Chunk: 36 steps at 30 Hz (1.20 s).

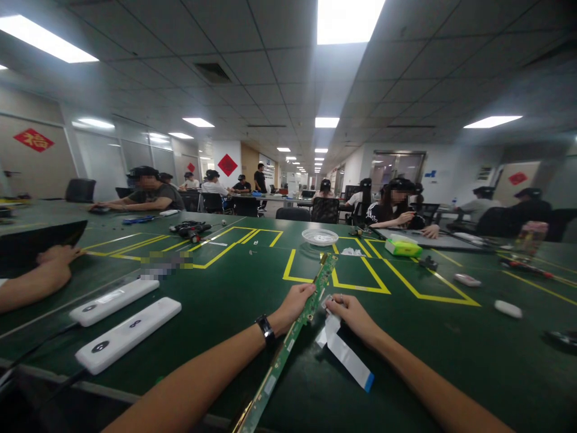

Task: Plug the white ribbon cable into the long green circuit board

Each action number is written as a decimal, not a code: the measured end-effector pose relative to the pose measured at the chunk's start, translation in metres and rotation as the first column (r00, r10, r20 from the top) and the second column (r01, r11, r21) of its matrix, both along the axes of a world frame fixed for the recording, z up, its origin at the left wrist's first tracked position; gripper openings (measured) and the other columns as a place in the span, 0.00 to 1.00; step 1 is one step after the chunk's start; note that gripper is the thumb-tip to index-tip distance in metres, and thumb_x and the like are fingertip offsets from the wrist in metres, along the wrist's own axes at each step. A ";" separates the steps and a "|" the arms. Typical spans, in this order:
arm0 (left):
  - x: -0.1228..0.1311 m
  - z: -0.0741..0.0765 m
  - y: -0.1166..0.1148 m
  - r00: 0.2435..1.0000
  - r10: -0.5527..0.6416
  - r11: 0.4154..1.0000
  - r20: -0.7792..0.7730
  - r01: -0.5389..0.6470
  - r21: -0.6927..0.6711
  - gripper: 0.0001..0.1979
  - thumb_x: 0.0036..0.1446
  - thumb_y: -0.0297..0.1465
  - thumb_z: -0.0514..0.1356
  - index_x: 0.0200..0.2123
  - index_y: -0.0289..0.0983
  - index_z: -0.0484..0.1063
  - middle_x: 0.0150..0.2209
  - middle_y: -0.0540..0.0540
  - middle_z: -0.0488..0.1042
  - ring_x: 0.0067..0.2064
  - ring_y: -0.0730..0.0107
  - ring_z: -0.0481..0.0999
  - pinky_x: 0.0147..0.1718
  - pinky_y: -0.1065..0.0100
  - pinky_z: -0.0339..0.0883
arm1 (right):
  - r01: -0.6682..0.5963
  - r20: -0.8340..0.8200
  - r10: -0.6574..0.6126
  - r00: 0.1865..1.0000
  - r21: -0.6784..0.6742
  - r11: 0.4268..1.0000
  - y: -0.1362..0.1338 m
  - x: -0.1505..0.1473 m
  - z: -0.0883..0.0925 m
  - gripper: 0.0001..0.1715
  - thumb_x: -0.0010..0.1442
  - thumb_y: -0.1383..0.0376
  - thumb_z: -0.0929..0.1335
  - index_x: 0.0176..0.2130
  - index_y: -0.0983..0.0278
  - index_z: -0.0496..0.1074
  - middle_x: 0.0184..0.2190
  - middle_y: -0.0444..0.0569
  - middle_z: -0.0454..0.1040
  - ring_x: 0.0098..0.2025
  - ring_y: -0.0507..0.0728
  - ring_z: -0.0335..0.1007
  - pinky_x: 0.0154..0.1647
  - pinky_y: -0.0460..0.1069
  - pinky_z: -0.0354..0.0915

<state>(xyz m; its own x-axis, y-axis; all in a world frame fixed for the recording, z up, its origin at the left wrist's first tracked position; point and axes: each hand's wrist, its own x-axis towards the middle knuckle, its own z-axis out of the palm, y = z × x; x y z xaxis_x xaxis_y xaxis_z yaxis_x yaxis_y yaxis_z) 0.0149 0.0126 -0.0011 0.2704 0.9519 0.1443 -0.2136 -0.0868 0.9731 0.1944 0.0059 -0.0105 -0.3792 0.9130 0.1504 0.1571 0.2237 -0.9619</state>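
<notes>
A long narrow green circuit board (pixel 288 343) lies lengthwise on the green table (pixel 225 300), running from near my body out towards a yellow-taped box. My left hand (pixel 295 304), a black watch on its wrist, is closed round the board's edge about midway. My right hand (pixel 349 313) is pinched on the upper end of a white flat ribbon cable (pixel 345 352) with a blue tip, right beside the board. The cable trails back along the table towards me.
Two white power strips (pixel 128 334) lie at the left, beside another person's forearm (pixel 31 279). A white dish (pixel 320 237), a green-and-white box (pixel 403 246) and small parts sit beyond the yellow tape lines. Several seated people work at the far edges.
</notes>
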 end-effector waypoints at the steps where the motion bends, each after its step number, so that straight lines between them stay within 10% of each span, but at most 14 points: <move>1: 0.000 0.000 -0.001 1.000 0.001 1.000 0.002 -0.001 -0.003 0.18 0.50 0.44 0.62 0.28 0.32 0.73 0.24 0.50 0.73 0.24 0.73 0.69 0.25 0.72 0.60 | 0.008 0.000 -0.008 1.000 0.001 1.000 0.001 0.000 -0.001 0.23 0.53 0.47 0.68 0.29 0.66 0.71 0.23 0.44 0.70 0.24 0.51 0.62 0.26 0.46 0.56; 36: 0.001 -0.003 0.002 0.997 0.032 0.999 -0.071 -0.029 0.041 0.22 0.50 0.46 0.60 0.30 0.30 0.73 0.25 0.49 0.72 0.25 0.73 0.67 0.26 0.71 0.60 | 0.038 -0.046 -0.039 0.998 -0.018 0.999 -0.001 -0.002 -0.001 0.18 0.54 0.53 0.68 0.30 0.67 0.70 0.23 0.43 0.70 0.23 0.50 0.62 0.24 0.44 0.56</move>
<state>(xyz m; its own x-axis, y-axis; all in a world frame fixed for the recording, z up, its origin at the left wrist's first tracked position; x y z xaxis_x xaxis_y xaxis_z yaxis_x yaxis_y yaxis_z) 0.0158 0.0142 -0.0039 0.2522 0.9538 0.1635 -0.1401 -0.1312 0.9814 0.1921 0.0049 -0.0119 -0.3370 0.9293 0.1512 0.1208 0.2019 -0.9719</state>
